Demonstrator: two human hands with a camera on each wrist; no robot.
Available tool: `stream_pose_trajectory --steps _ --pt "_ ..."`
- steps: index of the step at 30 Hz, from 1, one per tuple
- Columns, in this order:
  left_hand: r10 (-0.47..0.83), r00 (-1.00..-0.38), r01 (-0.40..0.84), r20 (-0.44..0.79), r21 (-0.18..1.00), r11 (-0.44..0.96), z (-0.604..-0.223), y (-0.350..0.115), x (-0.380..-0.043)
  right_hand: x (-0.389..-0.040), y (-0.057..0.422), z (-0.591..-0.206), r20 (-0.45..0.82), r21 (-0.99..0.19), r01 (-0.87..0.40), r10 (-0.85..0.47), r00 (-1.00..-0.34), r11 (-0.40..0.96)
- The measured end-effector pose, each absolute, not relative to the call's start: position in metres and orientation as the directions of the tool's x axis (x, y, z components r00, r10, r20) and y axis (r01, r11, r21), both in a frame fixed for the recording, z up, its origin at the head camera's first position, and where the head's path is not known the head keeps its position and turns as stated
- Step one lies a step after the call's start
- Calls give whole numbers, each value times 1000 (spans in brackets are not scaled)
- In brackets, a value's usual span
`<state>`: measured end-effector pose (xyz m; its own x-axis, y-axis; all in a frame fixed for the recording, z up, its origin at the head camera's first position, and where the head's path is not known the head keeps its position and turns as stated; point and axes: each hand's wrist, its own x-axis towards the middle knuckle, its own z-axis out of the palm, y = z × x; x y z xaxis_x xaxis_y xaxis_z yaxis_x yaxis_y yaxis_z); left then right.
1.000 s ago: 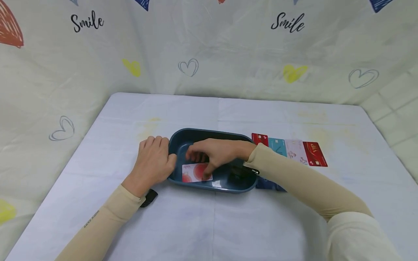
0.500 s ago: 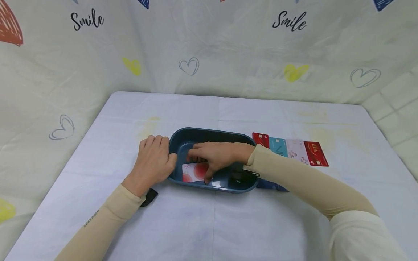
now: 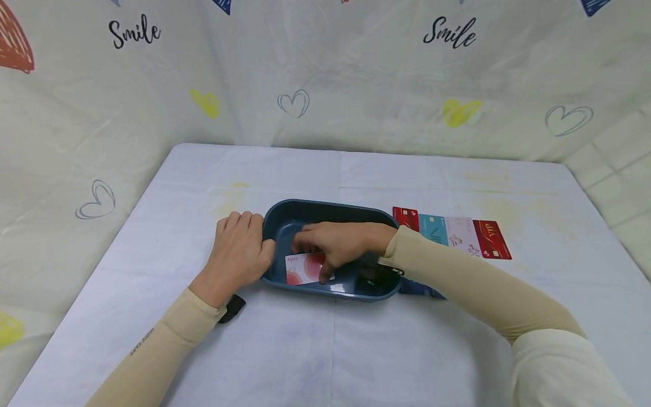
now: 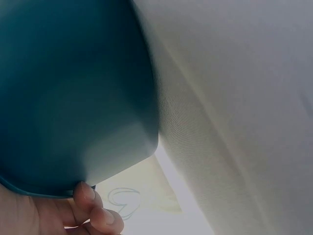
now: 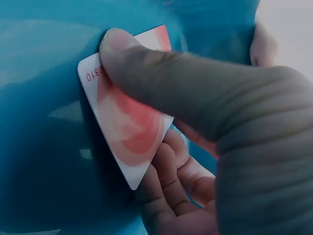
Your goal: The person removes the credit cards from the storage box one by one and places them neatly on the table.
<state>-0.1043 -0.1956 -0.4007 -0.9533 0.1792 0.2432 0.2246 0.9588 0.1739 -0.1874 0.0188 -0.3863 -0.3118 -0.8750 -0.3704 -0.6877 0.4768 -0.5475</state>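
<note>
A dark blue plastic bin [image 3: 330,204] sits in the middle of the table. My left hand [image 3: 235,247] grips its left rim, and the curled fingertips [image 4: 86,192] show against the outer wall in the left wrist view. Inside the bin, my right hand [image 3: 343,242] pinches a white and pink card [image 3: 301,269] printed with red circles. Seen from the right wrist, the thumb [image 5: 120,44] lies across the card's top face and the other fingers are curled at its lower edge. The card [image 5: 132,122] looks slightly raised at one side.
To the bin's right, a row holds a red card [image 3: 402,216], a teal card [image 3: 432,226], a pale pink card [image 3: 460,233] and another red card [image 3: 491,240]. A dark blue card [image 3: 421,289] lies nearer, partly under my right sleeve. Behind the table [image 3: 335,350] hangs a printed curtain [image 3: 356,73].
My right hand has shifted a little lower and to the right over the card. The card has slid slightly right and tilted with it. My left hand stays on the rim.
</note>
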Motion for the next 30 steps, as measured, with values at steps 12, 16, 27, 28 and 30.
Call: stream_pose_trajectory --steps 12,16,27,28,30 --pt "181 -954 224 239 170 960 -401 -195 -104 -190 21 -388 -321 -557 -696 -890 -323 453" --pt "179 -954 223 240 168 960 -401 -195 -104 -192 21 -390 -309 -558 -702 -896 -318 441" --pt "179 -951 230 251 190 954 -400 -195 -103 -193 21 -390 -307 -576 -688 -897 -318 441" --pt "180 -951 231 253 190 954 -400 -195 -103 -193 22 -390 -306 -577 -688 -897 -318 440" --pt "181 -950 233 256 190 954 -400 -195 -103 -193 22 -390 -303 -576 -692 -900 -314 435"
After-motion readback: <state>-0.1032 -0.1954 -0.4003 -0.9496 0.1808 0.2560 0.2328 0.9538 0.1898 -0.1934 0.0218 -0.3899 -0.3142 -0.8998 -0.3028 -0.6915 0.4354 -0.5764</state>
